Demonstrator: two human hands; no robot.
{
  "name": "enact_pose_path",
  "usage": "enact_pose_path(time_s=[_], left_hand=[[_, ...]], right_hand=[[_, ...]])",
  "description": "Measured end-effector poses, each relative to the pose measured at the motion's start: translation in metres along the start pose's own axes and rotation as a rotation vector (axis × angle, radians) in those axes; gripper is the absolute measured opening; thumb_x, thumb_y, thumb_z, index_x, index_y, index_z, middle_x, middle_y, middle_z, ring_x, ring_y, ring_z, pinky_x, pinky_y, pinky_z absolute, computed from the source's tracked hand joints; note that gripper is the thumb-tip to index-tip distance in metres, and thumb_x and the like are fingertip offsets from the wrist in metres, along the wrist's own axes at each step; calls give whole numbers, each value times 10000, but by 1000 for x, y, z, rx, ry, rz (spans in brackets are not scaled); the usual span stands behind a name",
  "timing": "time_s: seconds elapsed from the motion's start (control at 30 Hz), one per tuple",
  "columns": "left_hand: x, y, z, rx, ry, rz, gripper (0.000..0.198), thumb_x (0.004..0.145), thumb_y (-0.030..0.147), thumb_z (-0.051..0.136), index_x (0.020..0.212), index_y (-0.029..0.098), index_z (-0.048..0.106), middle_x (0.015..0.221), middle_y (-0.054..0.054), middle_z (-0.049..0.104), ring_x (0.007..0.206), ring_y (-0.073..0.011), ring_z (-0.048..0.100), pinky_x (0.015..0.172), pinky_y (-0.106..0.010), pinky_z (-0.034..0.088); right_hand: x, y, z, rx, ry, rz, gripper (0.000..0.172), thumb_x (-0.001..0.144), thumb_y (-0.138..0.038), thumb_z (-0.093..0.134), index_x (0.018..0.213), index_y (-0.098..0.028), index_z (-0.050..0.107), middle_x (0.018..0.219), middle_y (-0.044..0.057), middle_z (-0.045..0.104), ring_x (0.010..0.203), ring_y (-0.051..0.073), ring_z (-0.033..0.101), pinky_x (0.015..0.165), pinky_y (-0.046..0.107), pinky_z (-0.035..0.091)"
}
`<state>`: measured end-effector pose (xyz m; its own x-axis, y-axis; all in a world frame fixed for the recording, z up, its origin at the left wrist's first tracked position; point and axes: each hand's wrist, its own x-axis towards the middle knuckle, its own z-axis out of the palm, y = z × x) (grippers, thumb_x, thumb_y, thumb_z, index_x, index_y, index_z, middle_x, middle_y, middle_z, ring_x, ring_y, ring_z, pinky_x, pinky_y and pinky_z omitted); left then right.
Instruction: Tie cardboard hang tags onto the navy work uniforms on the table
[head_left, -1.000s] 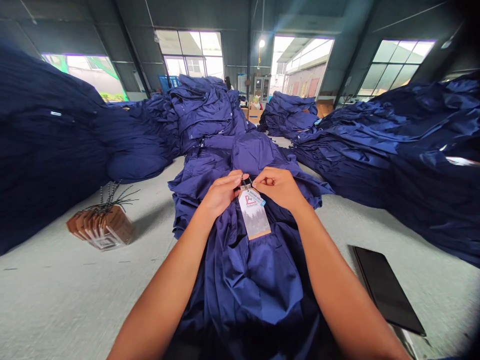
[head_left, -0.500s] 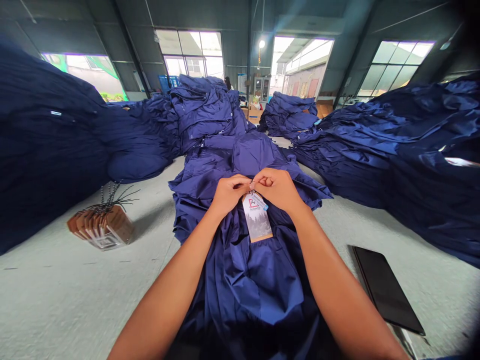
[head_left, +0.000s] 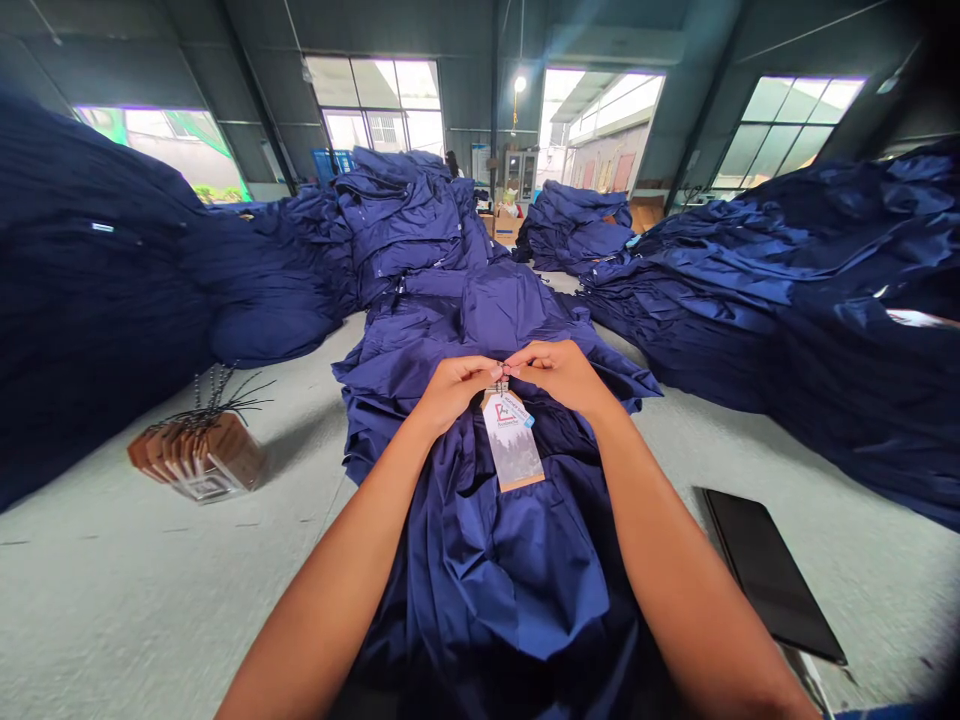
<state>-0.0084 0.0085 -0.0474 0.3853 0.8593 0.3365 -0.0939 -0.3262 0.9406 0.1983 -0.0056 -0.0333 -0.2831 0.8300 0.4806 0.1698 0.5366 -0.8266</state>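
1. Nearest the camera, one left hand [head_left: 454, 392] and one right hand [head_left: 561, 378] were held over a navy garment [head_left: 480, 590], which was spread along the pale floor [head_left: 142, 590]. Both forearms were extended forward from the lower edge of the view.
2. Fingertips [head_left: 487, 371] of both hands were brought together and pressed on one small tag fastening [head_left: 499, 370], which was pinched between them. Whether it was a cord or a chain could not be told.
3. One large hang tag [head_left: 513, 440], printed with a red logo and a grey forest scene, was placed just below the hands, against the front of the garment. One small blue-and-white tag [head_left: 517, 408] was layered on its upper part.
4. Just left of the garment, one clear plastic holder [head_left: 214, 486] was stood on the floor, and a bundle of brown cardboard tags [head_left: 196, 447] with dark strings was contained in it.
5. Right of the garment, one black tablet [head_left: 769, 575] was laid on the floor.
6. Four large heaps of navy garments were seen beyond: a left heap [head_left: 97, 310], a right heap [head_left: 795, 290], a central heap [head_left: 397, 225] and a smaller far heap [head_left: 574, 230].
7. Behind the heaps, cardboard boxes [head_left: 504, 228] and one blue crate [head_left: 328, 165] were partly hidden.
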Motion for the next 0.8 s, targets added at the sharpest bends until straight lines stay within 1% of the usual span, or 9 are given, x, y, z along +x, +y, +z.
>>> enact_pose_path(time_s=[0.13, 0.23, 0.3, 0.47, 0.6, 0.8], left_hand=[[1, -2, 1, -21, 26, -10, 282, 752, 420, 862, 824, 152, 812, 858, -66, 784, 779, -168, 670, 782, -284, 499], [1, -3, 3, -74, 62, -13, 287, 746, 421, 866, 837, 154, 810, 873, -78, 795, 793, -176, 695, 808, -299, 515], [2, -3, 4, -117, 82, -26, 300, 717, 420, 882, 828, 152, 800, 861, -81, 796, 781, -181, 706, 802, -310, 525], [2, -1, 5, -204, 151, -83, 341, 599, 360, 942, 803, 158, 756, 808, -66, 791, 770, -196, 732, 742, -303, 529], [2, 2, 5, -196, 174, -109, 319, 604, 340, 931, 795, 157, 754, 799, -69, 791, 768, -199, 736, 732, -301, 533], [1, 5, 10, -114, 174, -110, 260, 618, 321, 882, 770, 152, 754, 757, -62, 783, 721, -192, 726, 684, -288, 533]], right_hand=[[1, 0, 4, -15, 39, 23, 227, 789, -390, 757, 826, -166, 756, 810, 51, 757, 658, 143, 607, 621, 274, 448], [1, -2, 9, -61, 96, 1, 167, 795, -330, 724, 799, -163, 735, 741, 25, 712, 588, 112, 537, 563, 252, 396], [1, -4, 12, -104, 119, -23, 129, 801, -288, 691, 787, -165, 728, 736, 16, 688, 569, 99, 496, 544, 245, 368], [1, -9, 14, -186, 119, -73, 107, 828, -216, 624, 778, -173, 709, 786, 7, 639, 561, 86, 443, 539, 244, 338], [1, -11, 13, -244, 105, -95, 97, 829, -164, 610, 781, -174, 694, 788, -5, 589, 573, 89, 432, 545, 250, 329], [0, -9, 13, -310, 85, -131, 106, 850, -135, 606, 802, -182, 688, 816, -7, 575, 604, 98, 445, 588, 261, 349]])
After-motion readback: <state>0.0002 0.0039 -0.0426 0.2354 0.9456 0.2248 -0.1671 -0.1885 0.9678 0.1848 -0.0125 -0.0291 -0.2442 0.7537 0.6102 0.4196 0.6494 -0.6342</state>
